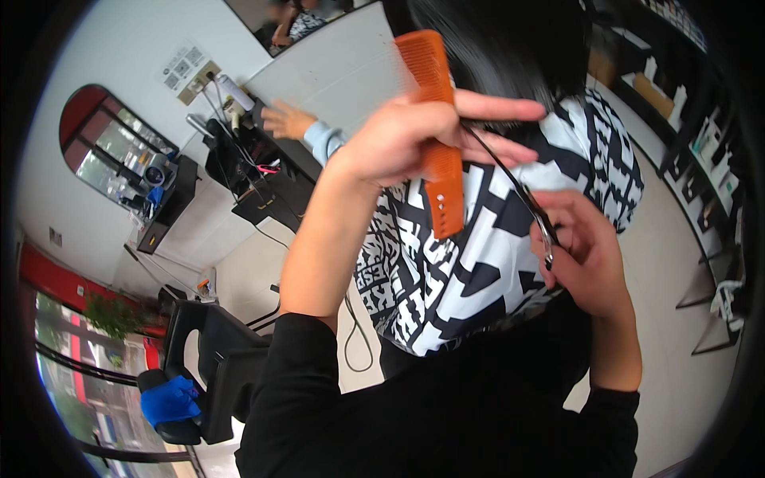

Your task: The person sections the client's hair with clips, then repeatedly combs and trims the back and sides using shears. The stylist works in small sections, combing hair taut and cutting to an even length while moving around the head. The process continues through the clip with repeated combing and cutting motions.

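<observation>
My left hand (406, 131) grips an orange comb (446, 211), which stands upright with its toothed end pointing up. Two of its fingers stretch to the right, slightly apart, at the ends of long black hair (510, 48). Whether hair lies between them I cannot tell. In my right hand (586, 255) are dark hair scissors (522, 187), fingers at the handles. Their blades slant up and left, tips close to my left fingers. A seated person wears a black-and-white patterned cape (486, 271) below the hair.
Another person's hand (288, 121) in a light blue sleeve reaches out at the left, beside a dark counter (279, 151) with styling tools. A black salon chair (215, 358) bearing a blue cloth (170, 400) stands lower left. Shelves with bottles (709, 151) line the right. A cord (358, 350) lies on the floor.
</observation>
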The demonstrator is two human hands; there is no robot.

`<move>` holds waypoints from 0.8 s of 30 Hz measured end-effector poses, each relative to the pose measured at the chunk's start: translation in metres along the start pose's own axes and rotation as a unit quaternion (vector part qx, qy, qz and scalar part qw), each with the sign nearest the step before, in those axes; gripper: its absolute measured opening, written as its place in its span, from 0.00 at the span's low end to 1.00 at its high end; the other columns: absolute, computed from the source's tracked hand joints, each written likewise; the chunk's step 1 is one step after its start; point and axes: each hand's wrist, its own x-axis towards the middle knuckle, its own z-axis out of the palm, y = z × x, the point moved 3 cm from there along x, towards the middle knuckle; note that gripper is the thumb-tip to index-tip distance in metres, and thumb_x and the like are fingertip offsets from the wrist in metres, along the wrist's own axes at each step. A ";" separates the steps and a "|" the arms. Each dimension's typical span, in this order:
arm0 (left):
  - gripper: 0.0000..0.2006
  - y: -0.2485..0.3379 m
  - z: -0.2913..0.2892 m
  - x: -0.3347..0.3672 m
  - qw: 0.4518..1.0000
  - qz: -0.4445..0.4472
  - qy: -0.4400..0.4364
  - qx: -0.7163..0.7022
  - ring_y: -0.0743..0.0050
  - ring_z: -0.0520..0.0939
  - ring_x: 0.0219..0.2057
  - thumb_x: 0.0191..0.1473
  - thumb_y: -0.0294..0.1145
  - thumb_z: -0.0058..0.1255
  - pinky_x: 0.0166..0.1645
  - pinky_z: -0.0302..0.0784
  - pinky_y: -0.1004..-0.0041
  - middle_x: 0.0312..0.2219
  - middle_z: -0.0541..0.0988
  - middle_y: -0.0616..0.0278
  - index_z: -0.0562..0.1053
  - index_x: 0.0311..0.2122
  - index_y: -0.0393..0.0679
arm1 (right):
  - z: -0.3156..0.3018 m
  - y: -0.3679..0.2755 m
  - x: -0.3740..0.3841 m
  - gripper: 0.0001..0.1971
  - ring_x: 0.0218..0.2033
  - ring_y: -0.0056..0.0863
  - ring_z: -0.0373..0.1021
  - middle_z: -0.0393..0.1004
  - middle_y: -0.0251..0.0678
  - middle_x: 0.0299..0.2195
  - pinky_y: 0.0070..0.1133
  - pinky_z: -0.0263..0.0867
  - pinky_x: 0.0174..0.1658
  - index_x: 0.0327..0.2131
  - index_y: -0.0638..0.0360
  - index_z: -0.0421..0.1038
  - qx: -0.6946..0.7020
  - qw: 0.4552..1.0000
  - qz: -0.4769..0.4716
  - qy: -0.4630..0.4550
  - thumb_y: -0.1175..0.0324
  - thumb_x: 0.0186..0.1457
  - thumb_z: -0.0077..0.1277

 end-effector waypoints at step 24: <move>0.08 -0.013 0.104 -0.054 0.924 0.148 0.241 0.258 0.71 0.77 0.42 0.59 0.29 0.53 0.45 0.72 0.72 0.45 0.75 0.58 0.80 0.41 0.42 | -0.040 -0.021 -0.008 0.07 0.20 0.19 0.72 0.78 0.36 0.26 0.16 0.67 0.25 0.42 0.66 0.71 -0.258 0.951 -0.145 -0.084 0.80 0.61 0.45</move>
